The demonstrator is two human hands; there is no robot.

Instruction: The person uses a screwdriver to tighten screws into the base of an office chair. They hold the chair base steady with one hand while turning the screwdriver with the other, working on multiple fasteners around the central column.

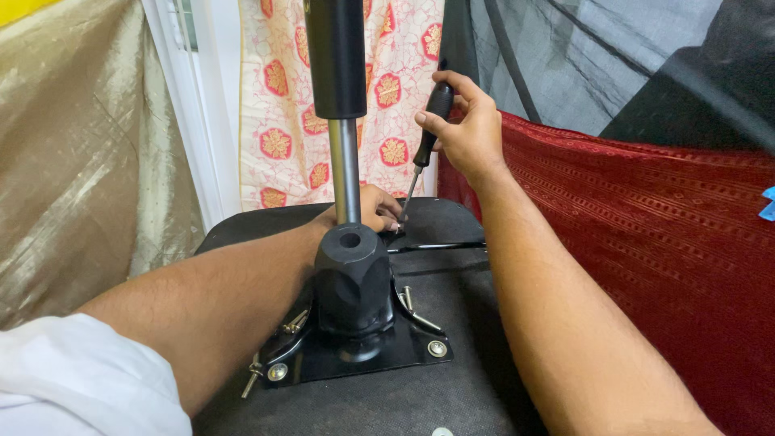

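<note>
Curtained corner, upturned seat [452, 387] underside up. Step judged: driving screw at 12 o'clock of plate [379, 355]. Right hand [468, 129] gripping screwdriver [425, 141], tip down; left hand [375, 208] closed, steadying fastener. Next needs firm, square pressure.

There is one view only (no second one to share with). The camera sits on the person's head, looks forward and down, and is close to the black metal chair base [355, 339] and both forearms.
</note>
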